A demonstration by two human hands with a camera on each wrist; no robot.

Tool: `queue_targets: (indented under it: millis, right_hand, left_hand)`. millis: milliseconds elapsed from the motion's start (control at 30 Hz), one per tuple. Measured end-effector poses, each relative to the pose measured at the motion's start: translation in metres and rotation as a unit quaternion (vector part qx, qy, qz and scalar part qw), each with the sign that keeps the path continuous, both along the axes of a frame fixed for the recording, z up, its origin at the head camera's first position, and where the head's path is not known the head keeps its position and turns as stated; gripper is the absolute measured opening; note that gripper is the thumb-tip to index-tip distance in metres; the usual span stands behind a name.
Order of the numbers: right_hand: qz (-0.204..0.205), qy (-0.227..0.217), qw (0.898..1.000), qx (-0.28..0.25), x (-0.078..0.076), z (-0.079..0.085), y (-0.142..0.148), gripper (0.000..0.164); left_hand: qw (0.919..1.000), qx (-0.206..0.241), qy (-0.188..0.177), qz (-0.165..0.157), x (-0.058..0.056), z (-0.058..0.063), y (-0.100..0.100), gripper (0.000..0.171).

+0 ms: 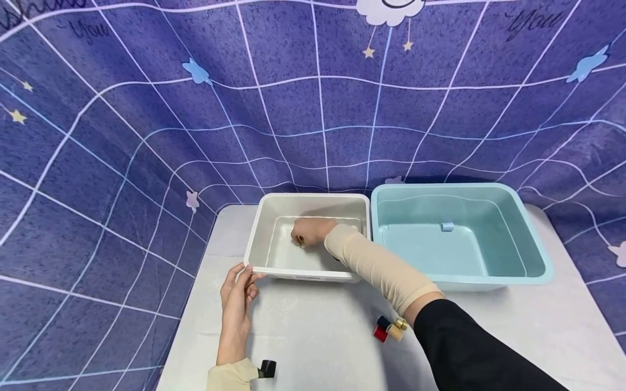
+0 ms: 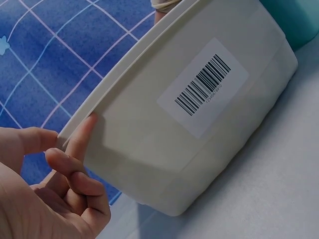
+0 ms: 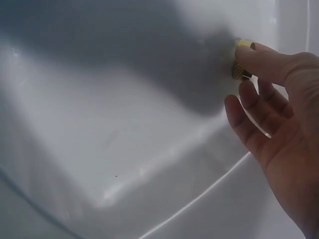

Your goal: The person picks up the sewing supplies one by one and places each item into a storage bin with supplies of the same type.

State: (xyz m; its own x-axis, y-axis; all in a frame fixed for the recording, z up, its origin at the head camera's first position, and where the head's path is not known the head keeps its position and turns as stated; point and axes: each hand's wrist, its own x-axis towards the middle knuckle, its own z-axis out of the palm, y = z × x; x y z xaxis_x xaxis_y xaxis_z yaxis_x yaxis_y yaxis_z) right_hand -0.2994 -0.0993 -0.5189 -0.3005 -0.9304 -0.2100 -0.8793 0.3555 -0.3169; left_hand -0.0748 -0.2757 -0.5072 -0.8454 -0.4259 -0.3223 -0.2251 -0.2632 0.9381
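My right hand point(image 1: 314, 230) pinches a gold piece point(image 3: 239, 72), probably light, stiff, best held by its sides; my left hand point(image 1: 237, 296) pinches the white bin point(image 1: 303, 273).

Blue grid-patterned, star-dotted curtain point(image 1: 347, 108) behind a white tabletop point(image 1: 313, 336).

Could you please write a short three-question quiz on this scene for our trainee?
1. True or false: the left hand grips the rim of the white bin.
2. What lies in the teal bin? A) a red cylinder; B) a pale blue cylinder; C) a black cylinder.
3. Fill in: inside the white bin, the right hand pinches a ____-coloured object.

Key: 1 true; 2 B; 3 gold.
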Motion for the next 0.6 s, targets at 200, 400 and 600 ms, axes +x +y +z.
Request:
queue_targets:
  millis: [200,400,600]
  right_hand:
    - [-0.017,0.005,1.0,0.012,0.0025,-0.002,0.0048,0.017]
    - [-0.025,0.02,0.999,0.012,0.0042,-0.0026,0.0037,0.017]
    - [-0.047,0.021,0.998,0.022,0.0059,-0.0009,-0.0006,0.02]
  left_hand:
    - [1.0,0.003,0.002,-0.003,-0.0001,0.0,0.0034,0.021]
    - [0.9999,-0.01,0.008,-0.001,-0.0005,-0.003,0.0044,0.022]
    - [0.9999,-0.007,0.008,0.005,0.0003,0.0002,0.0024,0.021]
